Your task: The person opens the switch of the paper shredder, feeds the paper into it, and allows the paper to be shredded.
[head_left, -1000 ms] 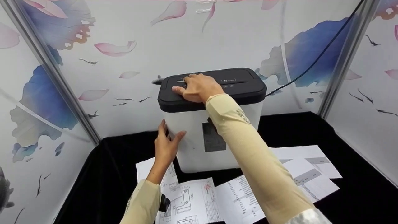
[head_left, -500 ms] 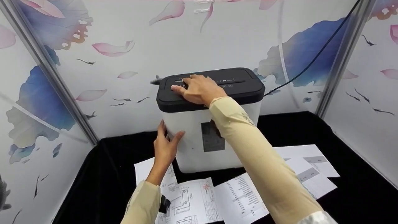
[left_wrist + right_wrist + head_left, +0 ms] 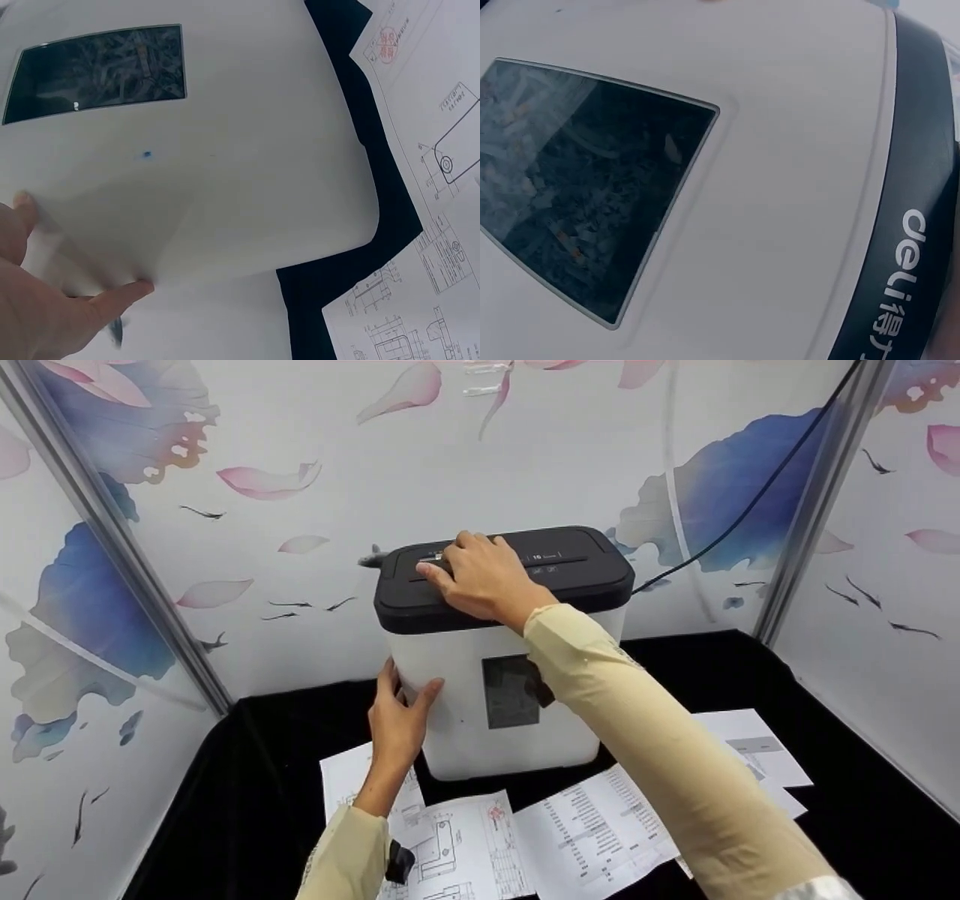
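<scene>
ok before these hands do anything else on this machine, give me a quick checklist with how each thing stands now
1. Left hand against the white bin: ok, thumb and fingers touch it.
2. Right hand on the black top: ok, though its fingertips are hidden.
3. Bin emptied: not ok, paper shreds show behind the window.
4. Cord unplugged: cannot tell, its far end is out of view.
5. Sheets at the right clear of the bin: cannot tell, the right sleeve covers part.
</scene>
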{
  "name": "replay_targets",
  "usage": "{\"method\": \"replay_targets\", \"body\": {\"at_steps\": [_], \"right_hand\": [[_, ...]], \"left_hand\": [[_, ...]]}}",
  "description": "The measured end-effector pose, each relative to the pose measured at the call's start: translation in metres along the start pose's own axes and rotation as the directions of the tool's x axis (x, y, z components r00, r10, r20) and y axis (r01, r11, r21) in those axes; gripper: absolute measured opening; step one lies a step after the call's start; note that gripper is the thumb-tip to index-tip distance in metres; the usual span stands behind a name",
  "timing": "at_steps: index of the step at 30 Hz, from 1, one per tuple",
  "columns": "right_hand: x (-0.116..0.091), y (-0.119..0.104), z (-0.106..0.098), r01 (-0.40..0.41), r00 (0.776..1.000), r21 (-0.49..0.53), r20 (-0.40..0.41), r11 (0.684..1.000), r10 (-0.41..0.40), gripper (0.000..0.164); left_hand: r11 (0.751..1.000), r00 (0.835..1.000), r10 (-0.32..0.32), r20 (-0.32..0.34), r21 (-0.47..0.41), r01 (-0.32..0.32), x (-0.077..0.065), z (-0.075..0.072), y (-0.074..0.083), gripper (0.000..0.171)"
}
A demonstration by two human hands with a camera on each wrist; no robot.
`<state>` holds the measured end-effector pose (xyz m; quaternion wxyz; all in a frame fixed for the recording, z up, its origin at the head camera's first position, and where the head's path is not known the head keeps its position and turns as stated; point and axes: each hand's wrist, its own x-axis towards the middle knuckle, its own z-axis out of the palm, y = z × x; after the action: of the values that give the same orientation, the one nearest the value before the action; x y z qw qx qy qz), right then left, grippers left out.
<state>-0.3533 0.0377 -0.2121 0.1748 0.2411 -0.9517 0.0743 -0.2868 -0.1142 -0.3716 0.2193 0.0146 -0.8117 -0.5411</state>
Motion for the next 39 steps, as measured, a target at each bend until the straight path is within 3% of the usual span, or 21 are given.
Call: {"method": "replay_targets", "body": {"at_steps": [8,13,19,25,32,39], "right_hand": [[-0.016,0.004,0.003,0.061,0.997,0.027,-0.059,0.998,-0.059,0.064],[-0.030,0.006,0.005,0.115,0.983,0.060,-0.151,0.992,-0.104,0.055],[-0.048,0.011,0.007,0.209,0.935,0.064,-0.305,0.976,-0.180,0.038],[-0.066,0.018,0.010,0.258,0.892,0.048,-0.396,0.965,-0.219,0.030],[-0.085,0.026,0.016,0.328,0.825,0.043,-0.500,0.944,-0.264,0.025],[-0.107,0.032,0.019,0.344,0.797,0.053,-0.545,0.938,-0.261,0.024]], "left_hand": [[0.999,1.000,-0.026,0.000,-0.019,0.026,-0.007,-0.002,-0.002,0.073],[0.998,0.999,-0.044,0.031,-0.037,0.045,-0.016,-0.005,-0.005,0.067],[0.997,0.999,-0.013,0.047,-0.072,0.016,-0.029,-0.009,0.000,0.062],[0.990,0.998,-0.007,0.067,-0.141,0.016,-0.043,-0.009,0.005,0.061],[0.979,0.996,-0.006,0.090,-0.203,0.024,-0.060,-0.007,0.011,0.060],[0.979,0.994,-0.025,0.107,-0.200,0.046,-0.080,-0.004,0.011,0.055]]}}
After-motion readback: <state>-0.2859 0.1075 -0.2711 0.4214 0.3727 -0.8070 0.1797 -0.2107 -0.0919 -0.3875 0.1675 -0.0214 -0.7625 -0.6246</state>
